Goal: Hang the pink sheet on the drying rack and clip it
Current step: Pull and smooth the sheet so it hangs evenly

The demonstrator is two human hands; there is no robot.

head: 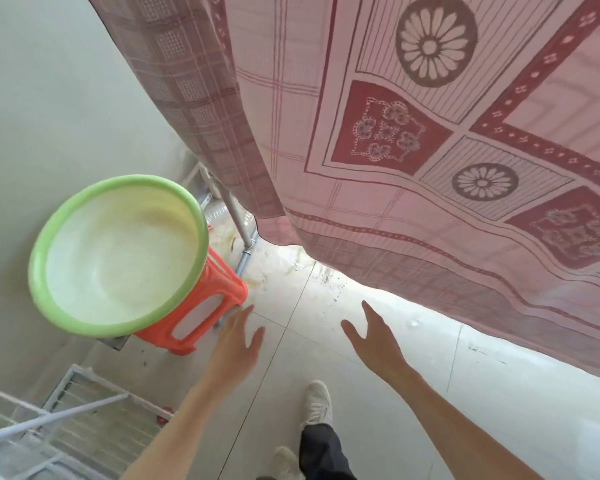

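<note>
1. left hand [238,337]: fingers [245,315] straight and loosely spread, gripping nothing, palm down over the floor, just beside the orange stool [201,308].
2. right hand [374,337]: fingers [368,311] straight too, thumb splayed, holding nothing, hanging below the lower hem of the pink sheet [413,150] and apart from it.
3. both hands free and low, probably because of a reach toward the hem to pull it straight, or toward clips kept somewhere lower; cannot tell which.
4. pink sheet already draped from above, filling the upper right of the view, falling in two layers with a fold at the left edge; hung that way presumably to let air reach both faces.
5. no clip visible on the cloth or in either hand, so clipping judged not yet done.
6. drying rack [238,220]: only a grey metal leg and joint showing under the sheet's left edge; top rail out of sight.
7. green basin [118,254] sitting tilted on the orange stool, nothing visible inside, likely the carrier for the wet wash, set near the rack leg.
8. stool and basin crowding the left hand's side; any step leftward risks a knock.
9. white wire rack [66,410] at lower left, near the left forearm.
10. white shoes [317,403] and a dark trouser leg on the tiled floor [430,341] between the arms.
</note>
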